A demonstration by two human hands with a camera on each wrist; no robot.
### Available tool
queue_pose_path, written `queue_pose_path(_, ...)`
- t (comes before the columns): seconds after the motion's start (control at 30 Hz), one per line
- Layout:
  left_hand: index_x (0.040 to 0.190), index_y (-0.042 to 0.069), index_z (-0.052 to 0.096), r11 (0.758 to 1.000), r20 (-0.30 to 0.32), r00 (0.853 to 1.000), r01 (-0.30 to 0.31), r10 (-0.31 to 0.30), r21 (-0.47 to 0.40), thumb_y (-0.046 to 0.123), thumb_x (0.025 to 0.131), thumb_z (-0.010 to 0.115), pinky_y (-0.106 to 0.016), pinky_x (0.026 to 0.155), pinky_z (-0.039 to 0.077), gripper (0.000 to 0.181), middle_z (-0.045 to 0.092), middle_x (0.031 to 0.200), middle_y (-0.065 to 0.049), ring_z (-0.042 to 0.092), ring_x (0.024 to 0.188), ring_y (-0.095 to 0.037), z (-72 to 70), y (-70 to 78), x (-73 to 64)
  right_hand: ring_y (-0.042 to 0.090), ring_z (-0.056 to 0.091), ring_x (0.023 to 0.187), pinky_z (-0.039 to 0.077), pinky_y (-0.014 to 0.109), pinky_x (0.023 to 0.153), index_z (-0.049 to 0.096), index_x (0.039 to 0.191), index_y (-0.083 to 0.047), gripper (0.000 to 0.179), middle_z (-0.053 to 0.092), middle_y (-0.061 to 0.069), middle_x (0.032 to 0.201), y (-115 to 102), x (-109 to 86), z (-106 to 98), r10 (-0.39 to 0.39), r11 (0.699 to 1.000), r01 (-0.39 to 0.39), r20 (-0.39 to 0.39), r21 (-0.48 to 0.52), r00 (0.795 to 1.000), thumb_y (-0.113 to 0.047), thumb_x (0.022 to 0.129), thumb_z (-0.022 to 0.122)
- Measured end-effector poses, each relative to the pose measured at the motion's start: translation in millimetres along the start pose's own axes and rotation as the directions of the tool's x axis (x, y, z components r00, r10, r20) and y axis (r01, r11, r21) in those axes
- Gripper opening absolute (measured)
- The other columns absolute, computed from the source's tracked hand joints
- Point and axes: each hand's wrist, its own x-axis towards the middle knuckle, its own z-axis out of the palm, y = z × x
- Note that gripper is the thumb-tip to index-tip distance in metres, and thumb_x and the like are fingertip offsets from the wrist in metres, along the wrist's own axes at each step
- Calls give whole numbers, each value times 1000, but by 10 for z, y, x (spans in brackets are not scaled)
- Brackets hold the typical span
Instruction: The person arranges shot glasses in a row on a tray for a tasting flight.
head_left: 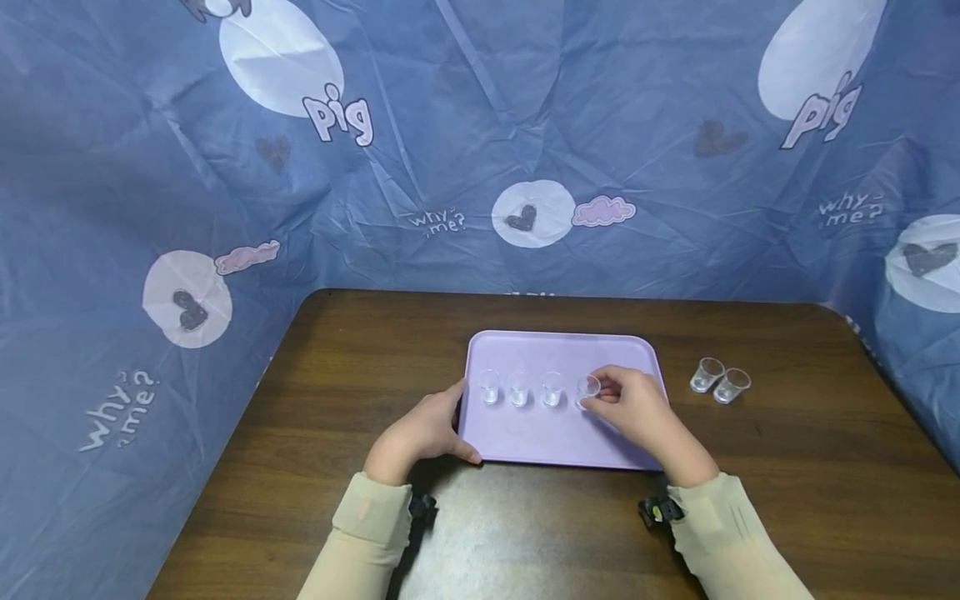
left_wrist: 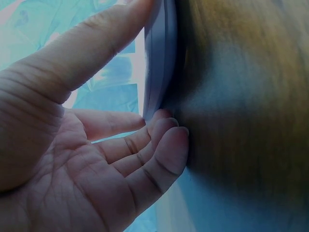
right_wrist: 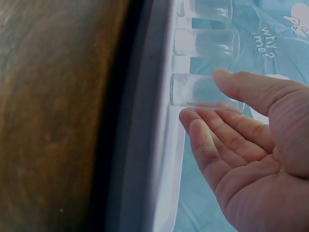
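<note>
A lilac tray [head_left: 555, 442] lies on the wooden table, bearing a row of several small clear shot glasses. My right hand [head_left: 633, 406] pinches the rightmost shot glass [head_left: 587, 388] between thumb and fingers; in the right wrist view this glass [right_wrist: 193, 90] stands upright with its base on or very close to the tray. To its left stand three more, the nearest being a shot glass [head_left: 552, 390]. At the tray's front left corner my left hand [head_left: 423, 433] holds the edge, thumb at the front and fingers along the left side [left_wrist: 159, 53].
Right of the tray, two more clear shot glasses stand close together on the table, one shot glass [head_left: 707, 376] slightly behind the other shot glass [head_left: 732, 387]. A blue printed curtain [head_left: 420, 167] hangs behind and beside the brown table [head_left: 375, 350].
</note>
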Motion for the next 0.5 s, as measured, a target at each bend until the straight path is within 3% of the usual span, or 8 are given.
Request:
queue_pose_path(0.23,154,0,35,1000,4,1000,24,-24,11,19,58,102,-46,100,45,119,62,129,-21,59,113,-30,2,-2,12,17,68,79,56,31,71,72,101,3,25,72,7,89,23,4,11,21,1000,-20,7,-24,1000,-5,81,85)
queue_pose_path(0.5,154,-1,35,1000,0,1000,10,-10,-5,18,58,102,-47,99,45,118,62,129,-21,59,113,-31,12,-24,10,19,69,79,56,32,71,72,103,5,27,73,9,90,39,23,26,18,1000,-18,12,-13,1000,-5,81,85)
